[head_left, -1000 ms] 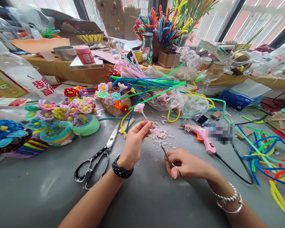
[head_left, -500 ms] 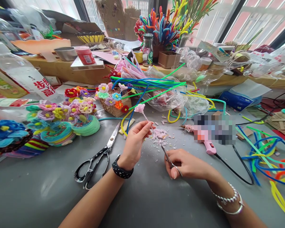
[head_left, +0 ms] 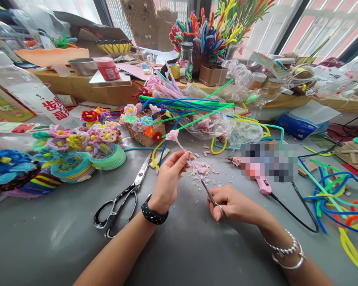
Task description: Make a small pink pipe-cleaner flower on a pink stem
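Observation:
My left hand pinches the thin stem of a pale pink pipe-cleaner flower between thumb and fingers, with the bloom up and tilted left. In my right hand are small metal scissors, their handle loops around my fingers. The blades point up and left, close to the lower end of the stem; I cannot tell whether they touch it. Pink fluff clippings lie on the grey table just behind the blades. Larger black-handled scissors rest to the left of my left hand.
A pink glue gun, partly blurred out, lies at right with its black cable. Loose coloured pipe cleaners spread farther right. At left stand several flower-topped pots and a plastic bottle. Behind are a woven basket and bagged pipe cleaners.
The flower's head has tipped slightly left and down. My right hand and the small scissors have shifted very slightly, with the blade tips nearer the stem.

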Action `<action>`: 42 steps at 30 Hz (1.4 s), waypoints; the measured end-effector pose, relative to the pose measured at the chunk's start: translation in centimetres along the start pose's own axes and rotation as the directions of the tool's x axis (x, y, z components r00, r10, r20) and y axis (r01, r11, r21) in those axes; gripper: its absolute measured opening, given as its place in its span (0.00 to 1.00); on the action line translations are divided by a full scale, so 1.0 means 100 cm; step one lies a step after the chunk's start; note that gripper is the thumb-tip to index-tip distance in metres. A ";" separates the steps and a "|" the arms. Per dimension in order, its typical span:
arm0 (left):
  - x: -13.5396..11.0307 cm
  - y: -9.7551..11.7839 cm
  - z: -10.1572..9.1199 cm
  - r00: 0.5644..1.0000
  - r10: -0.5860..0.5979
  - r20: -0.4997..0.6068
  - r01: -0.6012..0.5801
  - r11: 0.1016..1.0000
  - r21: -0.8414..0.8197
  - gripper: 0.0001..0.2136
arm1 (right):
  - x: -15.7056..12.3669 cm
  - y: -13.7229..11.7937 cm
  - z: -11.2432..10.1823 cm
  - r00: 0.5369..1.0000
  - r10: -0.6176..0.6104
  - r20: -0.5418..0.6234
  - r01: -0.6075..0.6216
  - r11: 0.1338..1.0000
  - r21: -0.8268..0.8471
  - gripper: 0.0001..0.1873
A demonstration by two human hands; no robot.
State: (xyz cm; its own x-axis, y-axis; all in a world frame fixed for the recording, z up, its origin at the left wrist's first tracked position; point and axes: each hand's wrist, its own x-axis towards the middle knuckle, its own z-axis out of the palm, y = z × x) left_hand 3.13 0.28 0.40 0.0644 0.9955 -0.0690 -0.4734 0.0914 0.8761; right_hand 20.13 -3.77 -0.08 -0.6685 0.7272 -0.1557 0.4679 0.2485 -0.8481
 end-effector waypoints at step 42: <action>-0.002 0.001 0.004 0.998 -0.062 0.030 0.061 0.998 0.016 0.04 | 0.011 0.005 0.016 0.975 -0.039 -0.221 -0.017 0.969 -0.246 0.30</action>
State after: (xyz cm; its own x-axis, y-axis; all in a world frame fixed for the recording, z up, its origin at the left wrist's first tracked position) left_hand 3.47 0.04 0.69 0.1199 0.9868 -0.1088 -0.4547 0.1520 0.8776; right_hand 18.69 -3.90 -1.49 -0.5420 0.8403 -0.0072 0.6070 0.3856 -0.6949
